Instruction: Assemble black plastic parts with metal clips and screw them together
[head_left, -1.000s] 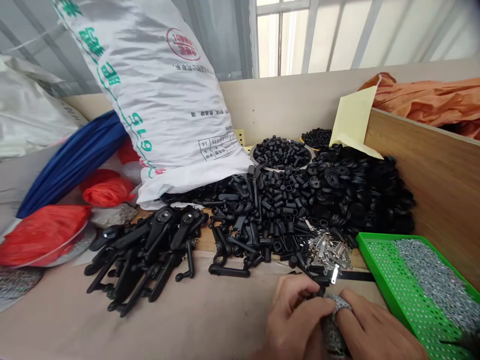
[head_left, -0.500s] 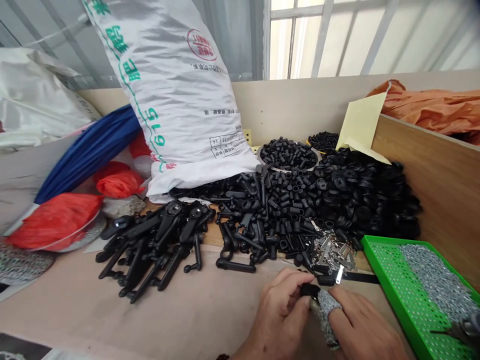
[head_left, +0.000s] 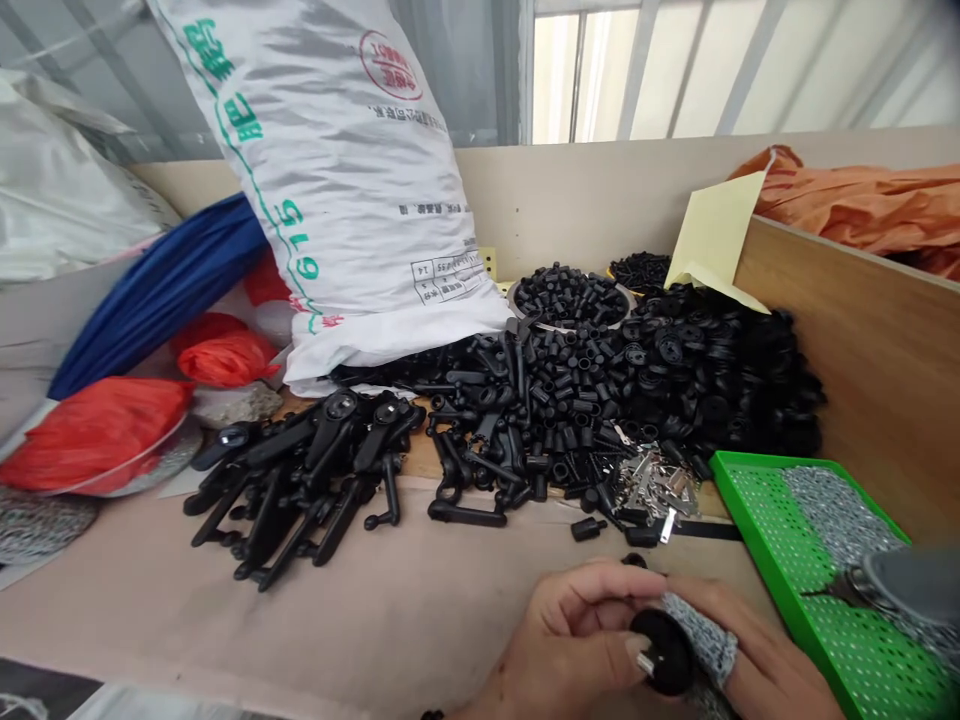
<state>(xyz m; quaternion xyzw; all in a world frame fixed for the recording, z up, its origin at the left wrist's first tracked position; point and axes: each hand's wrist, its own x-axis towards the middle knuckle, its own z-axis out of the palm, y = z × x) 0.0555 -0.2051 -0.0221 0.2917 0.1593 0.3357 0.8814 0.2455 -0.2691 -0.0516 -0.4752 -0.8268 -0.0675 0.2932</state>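
Close to the bench's front edge, my left hand point(head_left: 566, 635) pinches a round black plastic part point(head_left: 673, 655) between thumb and fingers. A small shiny metal piece point(head_left: 645, 662) shows on the part beside the thumb. My right hand point(head_left: 784, 665) is closed against the part's other side, a grey knitted cover point(head_left: 701, 635) on one finger; its fingertips are partly hidden. Just beyond the fingers lies a small black ring-like piece point(head_left: 634, 560). Loose black plugs point(head_left: 588, 529) and a heap of thin metal clips point(head_left: 656, 485) lie farther back.
A green perforated tray point(head_left: 757, 525) of small metal pieces stands at right, with a power screwdriver point(head_left: 892, 580) over it. Black crank handles point(head_left: 300, 480) are piled at left. Behind them are a white sack point(head_left: 360, 200) and heaped black round parts point(head_left: 735, 370). A wooden partition point(head_left: 862, 360) borders the right.
Both hands have moved slightly right and down, and the round black part has turned to show its face and metal piece. The screwdriver now reaches farther into view over the tray.
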